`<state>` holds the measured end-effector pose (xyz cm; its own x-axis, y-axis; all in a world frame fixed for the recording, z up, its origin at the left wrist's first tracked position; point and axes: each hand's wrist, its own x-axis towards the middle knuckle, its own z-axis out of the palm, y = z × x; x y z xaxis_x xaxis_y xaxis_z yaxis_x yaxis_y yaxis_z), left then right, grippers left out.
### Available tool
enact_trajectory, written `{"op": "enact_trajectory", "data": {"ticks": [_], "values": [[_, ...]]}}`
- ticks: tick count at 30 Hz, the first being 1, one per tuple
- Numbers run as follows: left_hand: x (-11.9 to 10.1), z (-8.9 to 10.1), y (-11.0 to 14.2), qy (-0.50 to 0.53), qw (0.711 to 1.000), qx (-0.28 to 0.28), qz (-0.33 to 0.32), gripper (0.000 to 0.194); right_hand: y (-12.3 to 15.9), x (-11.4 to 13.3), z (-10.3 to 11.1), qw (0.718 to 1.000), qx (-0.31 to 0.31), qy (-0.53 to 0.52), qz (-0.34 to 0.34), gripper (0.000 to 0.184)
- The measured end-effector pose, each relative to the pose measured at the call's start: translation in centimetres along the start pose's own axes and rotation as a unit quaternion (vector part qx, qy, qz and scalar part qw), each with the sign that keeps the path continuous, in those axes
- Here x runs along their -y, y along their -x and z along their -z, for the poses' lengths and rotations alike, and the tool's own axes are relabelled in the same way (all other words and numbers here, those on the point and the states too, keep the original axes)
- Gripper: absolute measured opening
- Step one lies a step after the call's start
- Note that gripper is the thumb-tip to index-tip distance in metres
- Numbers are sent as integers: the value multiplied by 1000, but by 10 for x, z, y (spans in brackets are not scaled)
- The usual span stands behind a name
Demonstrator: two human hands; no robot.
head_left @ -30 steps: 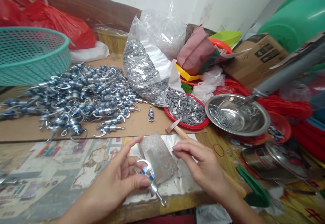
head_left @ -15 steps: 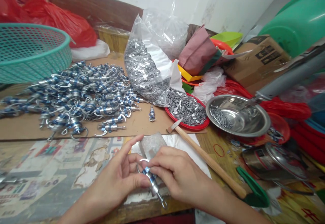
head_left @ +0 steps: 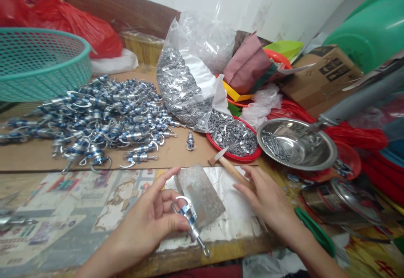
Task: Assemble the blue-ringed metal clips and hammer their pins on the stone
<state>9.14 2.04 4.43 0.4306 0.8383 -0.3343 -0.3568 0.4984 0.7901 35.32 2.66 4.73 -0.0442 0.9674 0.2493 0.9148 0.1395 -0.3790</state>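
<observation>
One clip [head_left: 190,218] sits pinched between the left hand's [head_left: 148,223] thumb and fingers at the near edge of the metal block [head_left: 200,194], its long axis slanting from the ring end, up and left, down to the small eye at lower right. Right of the block, the right hand [head_left: 269,200] lies with fingers loosely apart on the hammer [head_left: 229,166] handle. Beyond the block, a red tray [head_left: 233,134] and clear bag [head_left: 186,88] hold small metal plates, and a steel bowl [head_left: 296,143] holds pins.
</observation>
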Motion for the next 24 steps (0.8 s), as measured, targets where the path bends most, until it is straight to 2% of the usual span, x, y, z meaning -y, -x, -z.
{"op": "enact_trajectory", "data": {"ticks": [2, 5, 8, 10, 12, 15, 19, 22, 24], "values": [[-1, -1, 0, -2, 1000, -5, 1, 96, 4, -17, -3, 997, 57, 54, -11, 22], [-2, -1, 0, -7, 1000, -12, 3, 97, 16, -19, -2, 999, 42, 34, 1, 21], [-2, -2, 1, -11, 1000, -13, 0, 96, 31, -1, 15, 995, 4, -7, 100, 32], [-1, -3, 2, -12, 1000, -16, 1, 96, 41, 13, 30, 983, 15, -17, 184, 41], [-1, -3, 3, -11, 1000, -19, 3, 96, 48, 23, 44, 973, 23, -10, 230, 48], [0, -3, 3, -12, 1000, -19, -3, 95, 53, 28, 51, 968, 8, 6, 252, 55], [0, -3, 3, -8, 1000, -23, -6, 98, 55, 23, 47, 957, 79, 38, 278, 55], [0, -3, 1, -2, 999, -32, -1, 101, 58, 22, 46, 961, 30, 48, 272, 59], [0, -2, 1, -4, 999, -33, -4, 100, 59, 24, 45, 959, 35, 44, 277, 58]]}}
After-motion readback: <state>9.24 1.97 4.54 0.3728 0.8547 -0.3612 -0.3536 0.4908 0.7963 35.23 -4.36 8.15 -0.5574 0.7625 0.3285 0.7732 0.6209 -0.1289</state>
